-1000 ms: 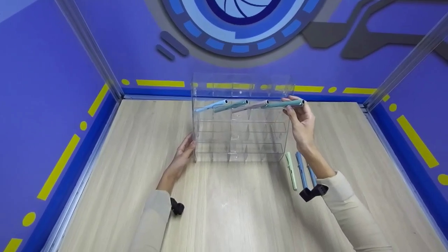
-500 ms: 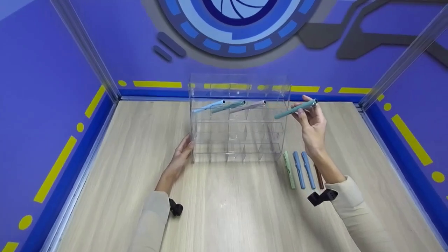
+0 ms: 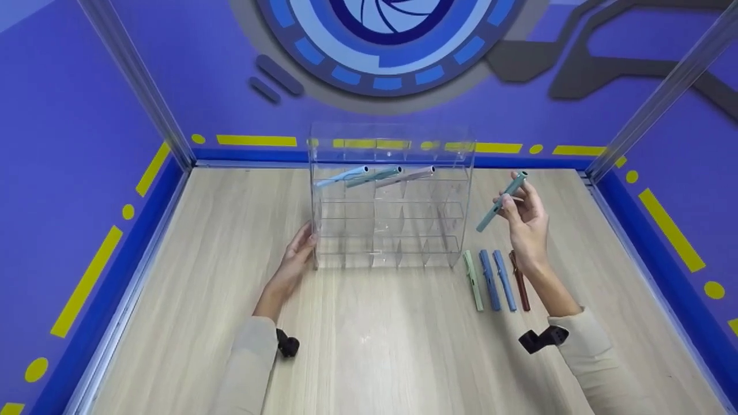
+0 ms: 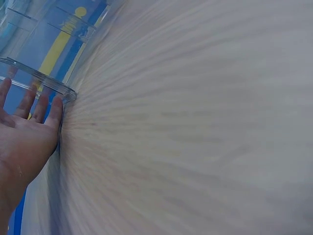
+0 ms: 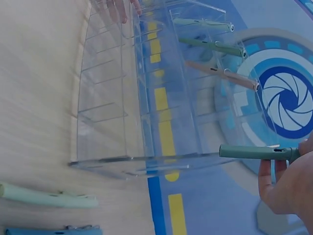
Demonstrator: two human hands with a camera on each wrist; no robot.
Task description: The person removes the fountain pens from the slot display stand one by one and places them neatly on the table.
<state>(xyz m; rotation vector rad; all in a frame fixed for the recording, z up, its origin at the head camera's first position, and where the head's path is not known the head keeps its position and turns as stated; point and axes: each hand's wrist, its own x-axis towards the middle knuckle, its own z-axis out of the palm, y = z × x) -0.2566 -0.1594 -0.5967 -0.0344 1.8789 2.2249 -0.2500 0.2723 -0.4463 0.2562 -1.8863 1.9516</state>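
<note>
A clear acrylic rack with several tiers of compartments stands at the back of the table. Its upper tier holds a light blue pen, a teal pen and a pinkish pen, all slanted. My left hand touches the rack's left side, fingers fairly straight against it in the left wrist view. To the right of the rack, in the air, my right hand pinches a green pen between thumb and fingers. This pen is apart from the rack and tilted.
On the table right of the rack lie a light green pen, two blue pens and a brown pen, side by side. Purple panels with metal frame posts enclose the table.
My right hand has drawn the green pen out of the rack's upper tier, moving right and toward me, and the pen now tilts more steeply. The left hand stays at the rack.
</note>
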